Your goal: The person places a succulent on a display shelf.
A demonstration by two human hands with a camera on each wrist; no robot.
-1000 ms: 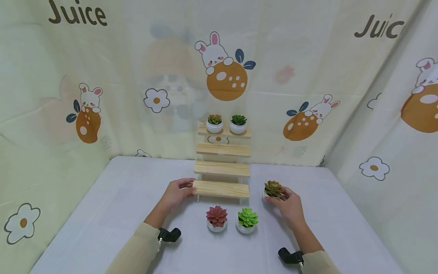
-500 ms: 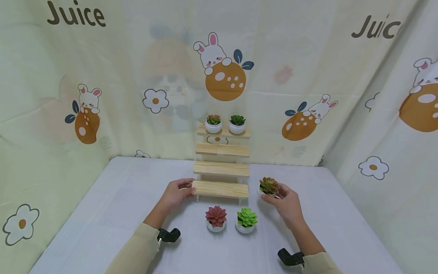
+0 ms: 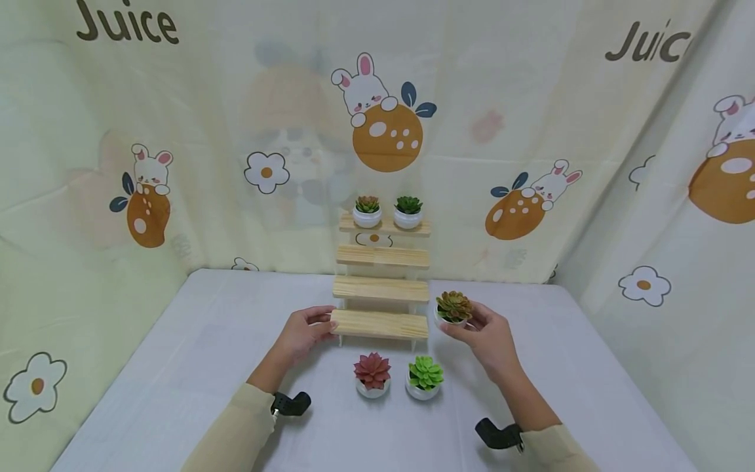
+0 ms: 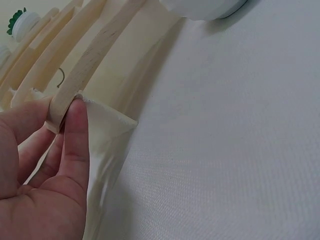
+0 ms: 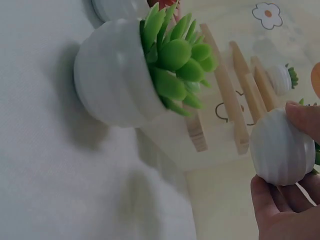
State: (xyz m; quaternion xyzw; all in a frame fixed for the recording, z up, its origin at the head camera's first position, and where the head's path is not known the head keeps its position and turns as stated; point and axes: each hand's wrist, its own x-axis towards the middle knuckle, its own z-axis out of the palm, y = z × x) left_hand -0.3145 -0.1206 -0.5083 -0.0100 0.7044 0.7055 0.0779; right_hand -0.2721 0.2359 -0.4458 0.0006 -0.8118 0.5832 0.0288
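Observation:
My left hand (image 3: 303, 337) pinches the left end of the lowest board on a stepped wooden shelf (image 3: 380, 324); the left wrist view shows thumb and fingers on that board's end. In my right hand (image 3: 488, 337) is a white pot with a brownish-green succulent (image 3: 453, 307), gripped by the pot's sides. The right wrist view shows this pot (image 5: 281, 147) lifted off the table, close to the shelf's right side. In front of the shelf stand a red succulent (image 3: 372, 372) and a bright green succulent (image 3: 425, 374), both in white pots.
Two potted succulents, one reddish-green (image 3: 367, 211) and one dark green (image 3: 408, 212), stand on the top board. A patterned curtain (image 3: 307, 118) hangs behind the white table (image 3: 224, 328).
My right hand has carried the brownish-green succulent up and left, nearer the shelf. The left hand stays on the lowest board.

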